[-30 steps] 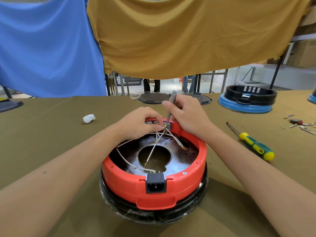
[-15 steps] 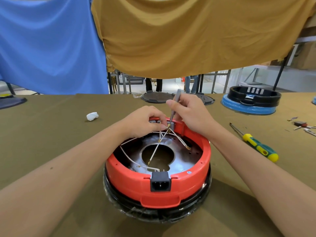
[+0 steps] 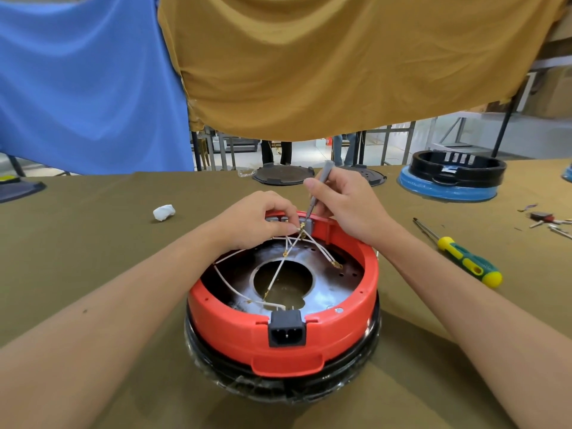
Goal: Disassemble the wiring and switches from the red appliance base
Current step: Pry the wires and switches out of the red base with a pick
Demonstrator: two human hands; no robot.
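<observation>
— Olive cloth covered the tabletop [image 3: 93, 243], with blue and mustard sheets hung behind it. What sat on it?

— Largest, the red appliance base [image 3: 283, 332], near and centred, turned open side up on a black wrapped body, I'd judge so its wiring could be reached. Its black power socket [image 3: 286, 332] faced the near edge.

— And the hands?

— Both were at the far rim. The left hand [image 3: 257, 221] had its grip pinched on a white wire [image 3: 288, 233] at its brass terminal, probably steadying it. The right hand [image 3: 346, 205] held a slim grey tool [image 3: 315, 196] like a pen, tip down at the grey switch block [image 3: 308, 225] on the far wall, seemingly to pry the terminal loose.

— So the work lay right at the fingertips?

— Yes; the other wires fanned nearward from there across the dark plate.

— Anything smaller?

— A yellow-green screwdriver [image 3: 464, 261] lay unused to the right, loose parts [image 3: 548, 221] far right, and a white wad [image 3: 164, 212] far left.
</observation>
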